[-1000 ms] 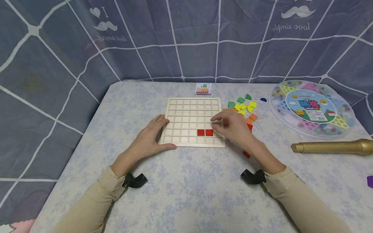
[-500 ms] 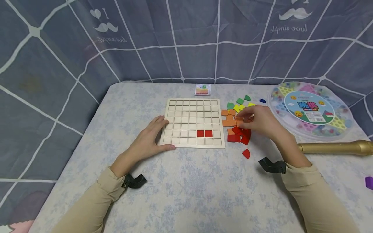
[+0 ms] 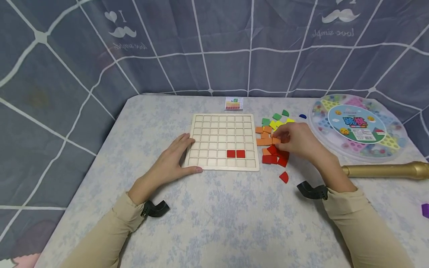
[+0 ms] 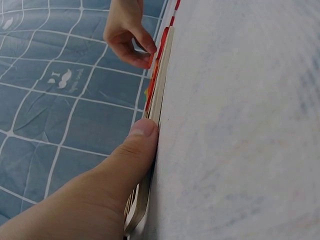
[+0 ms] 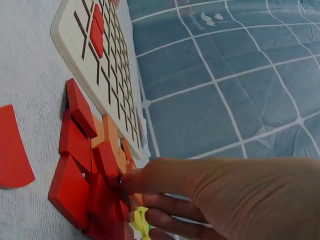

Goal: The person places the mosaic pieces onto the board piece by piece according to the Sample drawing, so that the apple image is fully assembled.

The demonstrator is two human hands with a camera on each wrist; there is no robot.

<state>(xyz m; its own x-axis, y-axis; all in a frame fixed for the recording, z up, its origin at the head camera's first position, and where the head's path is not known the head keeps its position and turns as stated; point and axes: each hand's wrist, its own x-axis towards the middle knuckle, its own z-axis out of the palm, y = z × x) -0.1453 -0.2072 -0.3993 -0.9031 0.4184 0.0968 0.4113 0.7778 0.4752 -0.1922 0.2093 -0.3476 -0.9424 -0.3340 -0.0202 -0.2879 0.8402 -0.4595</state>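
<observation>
Tiles [image 3: 273, 143] are lying in a loose pile on the bench [image 3: 234, 223], just to the right of the wooden grid board [image 3: 222, 141], with orange ones nearest the board, red ones [image 5: 80, 150] toward me and yellow and green ones farther back. I am reaching my right hand [image 3: 298, 141] into that pile, and my fingertips [image 5: 131, 184] are curling down onto the red and orange pieces; I cannot tell whether I am actually pinching 1 or only touching them. I am resting my left hand [image 3: 172, 158] flat against the board's left edge, fingers relaxed and straight, with my thumb [image 4: 135, 145] pressing along its near side. 2 red tiles [image 3: 235, 153] are sitting side by side in the board's second row from me. 1 curved red piece [image 3: 283, 177] is lying apart from the pile, nearer to me. A round game box [image 3: 358, 126] and a gold tube [image 3: 385, 170] are lying at the right of the bench, and a small pattern card [image 3: 233, 103] is lying beyond the board.
</observation>
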